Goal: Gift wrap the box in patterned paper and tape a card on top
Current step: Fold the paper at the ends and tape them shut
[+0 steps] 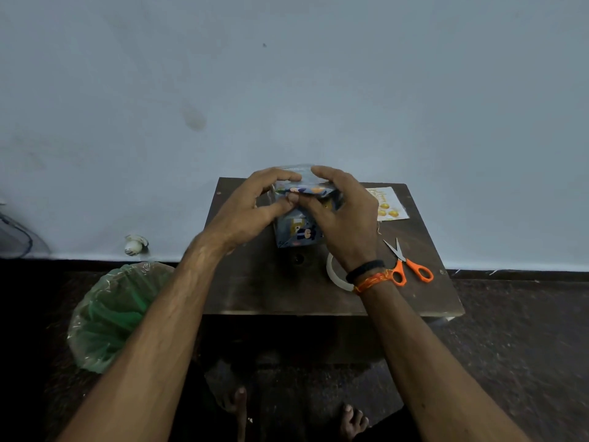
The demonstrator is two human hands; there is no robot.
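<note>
Left hand and right hand both pinch patterned paper folded over the box, which stands mid-table, likely holding the flap for taping. Tape roll, card and scissors wait rightward.

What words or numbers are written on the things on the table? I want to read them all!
Card: golden writing near its top, too blurred to read.
Wrapped box: a yellow shape that may be a letter among cartoon pictures, but it cannot be read for sure.
Scissors and tape roll: no writing shows.
No text here can be read clearly.
</note>
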